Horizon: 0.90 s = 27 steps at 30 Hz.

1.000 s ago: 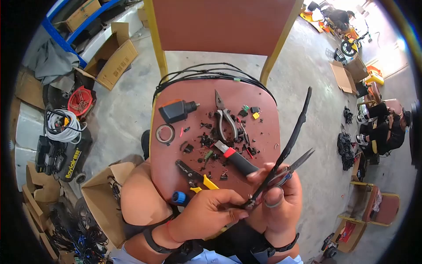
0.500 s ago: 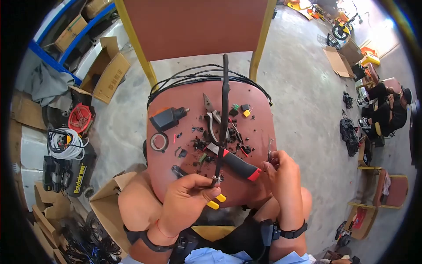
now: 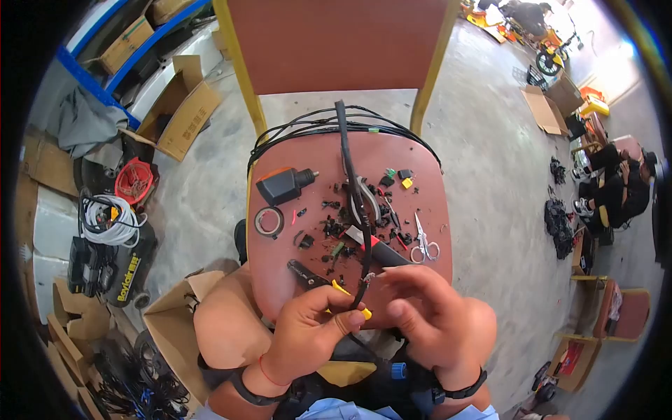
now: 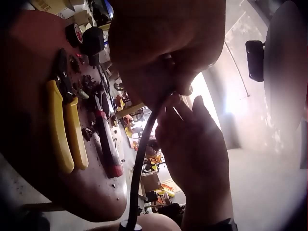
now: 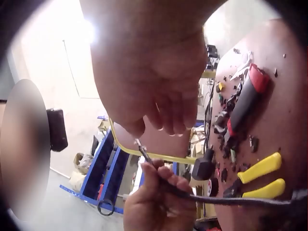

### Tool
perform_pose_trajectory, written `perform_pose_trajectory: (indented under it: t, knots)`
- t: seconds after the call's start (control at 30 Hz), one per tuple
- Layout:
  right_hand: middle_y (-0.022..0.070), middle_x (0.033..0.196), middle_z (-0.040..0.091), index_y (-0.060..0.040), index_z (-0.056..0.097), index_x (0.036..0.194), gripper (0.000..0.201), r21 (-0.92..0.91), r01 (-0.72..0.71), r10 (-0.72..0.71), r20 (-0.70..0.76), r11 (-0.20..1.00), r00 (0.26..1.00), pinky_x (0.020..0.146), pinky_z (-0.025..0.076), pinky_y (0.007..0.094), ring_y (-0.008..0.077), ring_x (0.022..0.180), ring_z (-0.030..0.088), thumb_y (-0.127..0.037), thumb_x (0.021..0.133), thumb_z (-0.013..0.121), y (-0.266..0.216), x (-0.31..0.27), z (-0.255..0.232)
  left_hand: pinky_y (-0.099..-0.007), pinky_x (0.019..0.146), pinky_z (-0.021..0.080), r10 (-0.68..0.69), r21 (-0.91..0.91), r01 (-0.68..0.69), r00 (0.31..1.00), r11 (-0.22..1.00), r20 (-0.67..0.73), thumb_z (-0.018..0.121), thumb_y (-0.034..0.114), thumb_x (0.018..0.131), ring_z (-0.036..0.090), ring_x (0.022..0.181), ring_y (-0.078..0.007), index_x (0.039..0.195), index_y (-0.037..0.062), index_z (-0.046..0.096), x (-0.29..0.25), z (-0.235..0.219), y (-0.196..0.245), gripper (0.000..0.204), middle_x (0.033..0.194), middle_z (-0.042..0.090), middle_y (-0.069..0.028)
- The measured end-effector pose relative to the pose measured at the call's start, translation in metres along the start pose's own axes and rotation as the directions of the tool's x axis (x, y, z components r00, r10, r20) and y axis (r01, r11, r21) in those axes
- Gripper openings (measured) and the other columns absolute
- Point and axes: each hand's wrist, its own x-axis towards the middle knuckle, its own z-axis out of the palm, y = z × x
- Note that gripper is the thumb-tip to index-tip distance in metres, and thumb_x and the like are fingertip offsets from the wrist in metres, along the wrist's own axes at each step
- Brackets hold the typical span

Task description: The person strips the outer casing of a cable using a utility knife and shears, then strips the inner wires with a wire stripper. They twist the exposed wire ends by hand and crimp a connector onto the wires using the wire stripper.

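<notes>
My left hand (image 3: pixel 308 334) pinches a black cable (image 3: pixel 352 182) between thumb and fingers near its stripped spot, with one length rising over the seat and another hanging below. My right hand (image 3: pixel 444 323) is beside that spot, fingers loosely bent and apart from the thumb; in the right wrist view it hovers by the exposed wire end (image 5: pixel 139 144), and whether it touches is unclear. Scissors (image 3: pixel 424 241) lie on the seat's right side. Yellow-handled strippers (image 4: pixel 67 130) lie partly behind my left hand in the head view, near a red-and-black knife (image 5: pixel 248 98).
The red chair seat (image 3: pixel 280 161) holds a black tool (image 3: pixel 285 185), a tape roll (image 3: pixel 269 222), pliers and scattered black scraps. Coiled cables run round its back edge. Cardboard boxes stand on the left; a seated person (image 3: pixel 623 189) is at the right.
The scissors went from my right hand onto the seat. That hand has come back toward the cable in my left hand, and the cable's upper length has swung left.
</notes>
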Motion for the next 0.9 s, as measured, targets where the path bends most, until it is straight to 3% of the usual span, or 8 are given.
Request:
perform_pose_trajectory:
  t: [0.1,0.23,0.33,0.53,0.73,0.9]
  knots:
    - [0.0100,0.108,0.063,0.0025,0.059,0.119,0.035,0.297,0.004,-0.017,0.042,0.955,0.999,0.084,0.050,0.0295,0.0171,0.096,0.061,-0.008,0.087,0.070,0.016,-0.003,0.011,-0.0245,0.078,0.051,0.026,0.001,-0.026,0.999,1.000,0.040,0.065,0.005,0.092,0.062,0.086,-0.0100,0.102,-0.0035,0.063,-0.003,0.006,-0.009,0.013,0.095,0.067,-0.0052]
    - [0.0098,0.101,0.065,0.0021,0.063,0.109,0.026,0.339,-0.041,0.017,0.072,0.940,0.997,0.075,0.052,0.0318,0.0182,0.086,0.064,-0.009,0.087,0.071,0.016,-0.001,0.011,-0.0254,0.076,0.051,0.058,0.017,-0.059,0.997,0.998,0.058,0.062,0.003,0.093,0.061,0.082,-0.0107,0.101,-0.0033,0.063,-0.001,0.015,-0.013,0.010,0.093,0.066,-0.0047]
    - [0.0116,0.094,0.067,0.0019,0.065,0.103,0.020,0.186,0.141,-0.140,-0.020,0.972,0.990,0.069,0.052,0.0334,0.0217,0.080,0.065,-0.007,0.086,0.071,0.017,0.004,0.014,-0.0259,0.074,0.051,0.044,-0.002,-0.044,0.998,0.999,0.054,0.061,0.003,0.094,0.060,0.080,-0.0115,0.101,-0.0032,0.062,0.001,0.018,-0.010,0.009,0.091,0.065,-0.0053]
    - [0.0149,0.092,0.067,0.0020,0.065,0.100,0.020,-0.015,0.323,-0.323,-0.078,0.946,0.943,0.069,0.051,0.0341,0.0274,0.078,0.064,-0.006,0.083,0.071,0.018,0.003,0.012,-0.0259,0.072,0.052,0.079,0.093,-0.082,0.997,0.992,0.026,0.060,0.003,0.095,0.061,0.079,-0.0114,0.101,-0.0035,0.062,0.000,0.023,-0.013,0.009,0.089,0.066,-0.0059]
    - [0.0159,0.091,0.067,0.0029,0.064,0.099,0.020,-0.154,0.392,-0.410,-0.107,0.907,0.906,0.069,0.051,0.0354,0.0297,0.076,0.064,-0.004,0.082,0.070,0.017,0.000,0.009,-0.0243,0.073,0.052,0.083,0.100,-0.087,0.996,0.991,0.037,0.060,0.003,0.095,0.061,0.082,-0.0097,0.105,-0.0044,0.062,-0.001,0.028,-0.017,0.012,0.091,0.067,-0.0063]
    - [0.0154,0.092,0.067,0.0028,0.064,0.101,0.020,-0.105,0.376,-0.385,-0.080,0.921,0.920,0.071,0.051,0.0357,0.0300,0.078,0.064,-0.003,0.082,0.070,0.016,-0.001,0.007,-0.0240,0.073,0.052,0.136,0.105,-0.136,0.991,0.985,0.013,0.063,0.004,0.093,0.061,0.081,-0.0093,0.104,-0.0039,0.063,-0.001,0.030,-0.016,0.013,0.091,0.067,-0.0055]
